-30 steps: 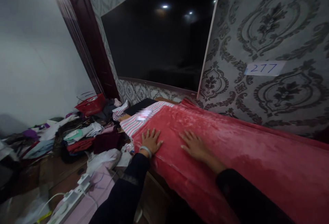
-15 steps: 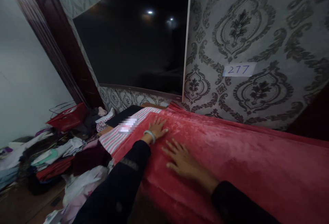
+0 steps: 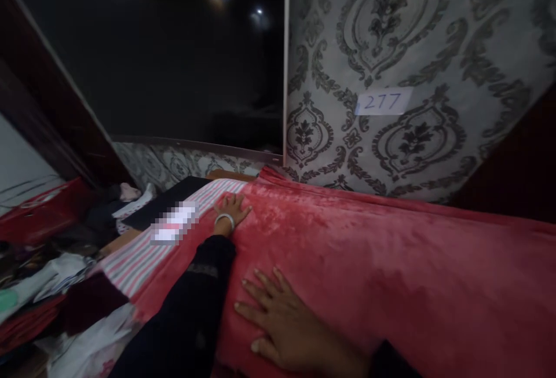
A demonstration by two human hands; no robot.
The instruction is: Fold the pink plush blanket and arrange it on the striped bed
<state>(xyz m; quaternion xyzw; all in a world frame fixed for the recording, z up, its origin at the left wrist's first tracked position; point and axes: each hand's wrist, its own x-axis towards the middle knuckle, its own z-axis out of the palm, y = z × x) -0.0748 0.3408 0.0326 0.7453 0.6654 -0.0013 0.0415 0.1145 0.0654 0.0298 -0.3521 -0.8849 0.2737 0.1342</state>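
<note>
At my far left sits a red bag [image 3: 46, 210], with a jumble of clothes [image 3: 65, 268] below it. Next comes a striped cloth [image 3: 134, 262], just beside the blanket [image 3: 369, 262], which spreads before me and away to my right, below the screen [image 3: 174, 59] and the patterned wall [image 3: 321, 71]; what bears it is hidden.

My left hand [image 3: 232, 210] lies palm down near the blanket's far left corner, fingers fanned and gripping nothing. My right hand [image 3: 286, 314], nearer me, rests on it too, fingers spread, no cloth gathered in them.

I'd judge the blanket soft, plush and limp, hardly fragile, with some weight across its width. The smooth pile may slide a little under flat palms, and a single pinch would likely let the middle sag. The left border and the ridged back edge look the best places to take hold, hands well apart.
</note>
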